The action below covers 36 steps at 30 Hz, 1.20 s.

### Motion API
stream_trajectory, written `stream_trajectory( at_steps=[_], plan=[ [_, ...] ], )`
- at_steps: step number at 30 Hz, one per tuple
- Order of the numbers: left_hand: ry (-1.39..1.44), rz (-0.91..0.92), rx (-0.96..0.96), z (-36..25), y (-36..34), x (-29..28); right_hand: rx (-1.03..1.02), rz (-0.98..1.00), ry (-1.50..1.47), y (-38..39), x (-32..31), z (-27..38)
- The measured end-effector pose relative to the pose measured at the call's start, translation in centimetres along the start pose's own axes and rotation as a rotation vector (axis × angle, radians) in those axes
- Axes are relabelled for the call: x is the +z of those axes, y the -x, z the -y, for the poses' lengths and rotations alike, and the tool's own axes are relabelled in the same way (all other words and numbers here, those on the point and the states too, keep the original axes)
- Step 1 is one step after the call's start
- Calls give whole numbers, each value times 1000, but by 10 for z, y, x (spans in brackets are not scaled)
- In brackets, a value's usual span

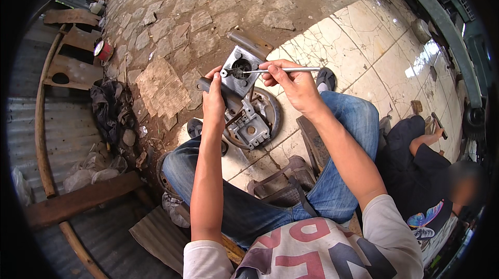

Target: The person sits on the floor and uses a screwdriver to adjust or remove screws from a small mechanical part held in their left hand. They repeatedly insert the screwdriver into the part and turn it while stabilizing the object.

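My left hand (213,103) grips a greasy metal bracket by its left side. The bracket has a flat plate (240,86) with bolt heads and a dark round opening, and a tube at either end. Between the fingers of my right hand (294,88) is a slim metal rod (306,69), held nearly level. Its thin tip reaches into the round opening; whether it touches the inside is unclear. Just below the bracket, a cast metal housing (255,131) rests on a round rusty metal disc (275,108) on the floor between my feet.
A dark bag (283,179) lies between my knees, by a wooden board (312,144). Cardboard (162,88), black cloth (110,107) and a red can (104,50) lie leftward. At right, a person in dark clothes (410,159) crouches on the cracked tiles, holding a tool.
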<state>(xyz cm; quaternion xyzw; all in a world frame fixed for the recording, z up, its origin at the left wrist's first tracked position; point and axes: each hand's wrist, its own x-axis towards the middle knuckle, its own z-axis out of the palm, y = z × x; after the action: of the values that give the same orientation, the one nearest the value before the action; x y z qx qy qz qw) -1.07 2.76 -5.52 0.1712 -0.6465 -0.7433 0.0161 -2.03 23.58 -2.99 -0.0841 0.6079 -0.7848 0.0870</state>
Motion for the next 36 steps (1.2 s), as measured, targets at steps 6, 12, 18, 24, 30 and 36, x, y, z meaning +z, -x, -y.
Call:
stream_trajectory(
  at_steps=[6, 12, 18, 24, 30, 36],
  plan=[
    [3, 9, 11, 0, 0, 1, -113, -25, 131, 5, 7, -1],
    [31, 7, 10, -2, 3, 3, -130, -51, 110, 3, 9, -6],
    [57, 6, 20, 8, -4, -5, -128, -51, 115, 1, 10, -12],
    [37, -3, 17, 12, -9, -9, -65, -48, 165, 1, 9, -12],
    [57, -7, 14, 12, -7, -10, -74, -75, 83, -1, 10, -18],
    [80, -39, -18, 9, -4, -5, -76, -42, 91, 1, 11, -17]
  ],
)
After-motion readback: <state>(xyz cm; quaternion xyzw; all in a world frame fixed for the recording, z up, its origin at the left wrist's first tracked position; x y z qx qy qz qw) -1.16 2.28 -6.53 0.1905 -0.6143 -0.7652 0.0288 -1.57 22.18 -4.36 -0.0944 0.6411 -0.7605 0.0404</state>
